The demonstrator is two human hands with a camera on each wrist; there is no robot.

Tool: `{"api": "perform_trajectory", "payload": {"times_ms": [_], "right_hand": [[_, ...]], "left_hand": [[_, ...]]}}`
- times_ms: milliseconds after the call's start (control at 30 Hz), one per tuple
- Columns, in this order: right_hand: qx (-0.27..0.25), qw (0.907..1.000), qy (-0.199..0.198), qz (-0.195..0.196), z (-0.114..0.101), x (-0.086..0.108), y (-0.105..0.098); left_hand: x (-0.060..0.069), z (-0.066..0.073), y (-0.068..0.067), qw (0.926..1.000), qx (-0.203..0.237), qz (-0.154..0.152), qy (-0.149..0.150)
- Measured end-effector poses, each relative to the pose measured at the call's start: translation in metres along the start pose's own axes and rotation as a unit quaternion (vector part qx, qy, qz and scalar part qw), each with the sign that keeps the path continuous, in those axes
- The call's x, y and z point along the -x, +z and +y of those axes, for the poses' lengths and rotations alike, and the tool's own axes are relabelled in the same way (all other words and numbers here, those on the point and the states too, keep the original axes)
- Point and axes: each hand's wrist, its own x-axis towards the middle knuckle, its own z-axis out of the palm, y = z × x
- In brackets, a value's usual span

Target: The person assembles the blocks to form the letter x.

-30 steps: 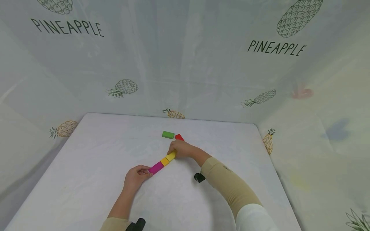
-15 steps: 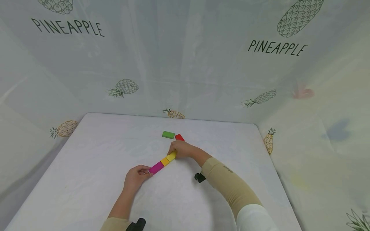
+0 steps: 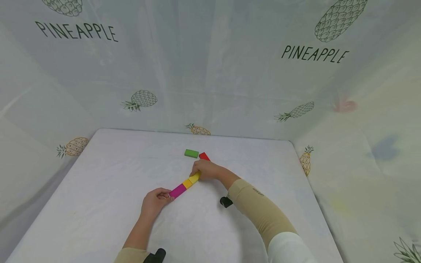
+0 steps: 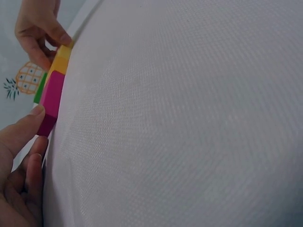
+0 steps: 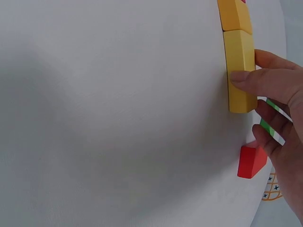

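A magenta block [image 3: 178,191], an orange block [image 3: 187,183] and a pale yellow block [image 3: 194,177] lie end to end in a slanting row. At the row's near left end, my left hand [image 3: 154,201] holds the magenta block between thumb and fingers. My right hand [image 3: 208,169] pinches the yellow block at the far end, its thumb [image 5: 251,80] across the top edge in the right wrist view. Just beyond that hand lies a red block [image 3: 204,156], partly hidden by it in the head view.
A green block [image 3: 191,153] lies left of the red one, toward the back of the white-covered table [image 3: 131,157]. A curtain printed with pineapples [image 3: 210,73] hangs behind the table and along its sides.
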Motion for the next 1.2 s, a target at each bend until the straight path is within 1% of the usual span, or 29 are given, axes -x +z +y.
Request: {"api": "perform_trajectory", "payload": {"times_ms": [167,500,600,833,1200], "right_hand": [[0.006,1.0000,-0.002,0.001,-0.0018,-0.0009,-0.0011],[0.015,0.9999,0.003,0.005,-0.0064,-0.0009,-0.0030],[0.014,0.9999,0.006,0.006,-0.0079,-0.0013,-0.0033],[0.022,0.9997,0.004,0.007,-0.0070,-0.0043,-0.0007],[0.006,0.9999,0.008,0.004,-0.0079,-0.0030,-0.0018]], "left_hand": [[0.0001,0.0003,0.0000,1.0000,-0.002,0.002,-0.004],[0.0000,-0.0005,0.0001,1.0000,-0.001,0.007,-0.001],[0.0003,-0.0002,0.0000,1.0000,-0.002,0.005,0.002],[0.0007,0.0009,-0.0006,1.0000,0.000,0.001,-0.004],[0.0026,0.0024,-0.0012,1.0000,0.004,0.001,-0.003]]}}
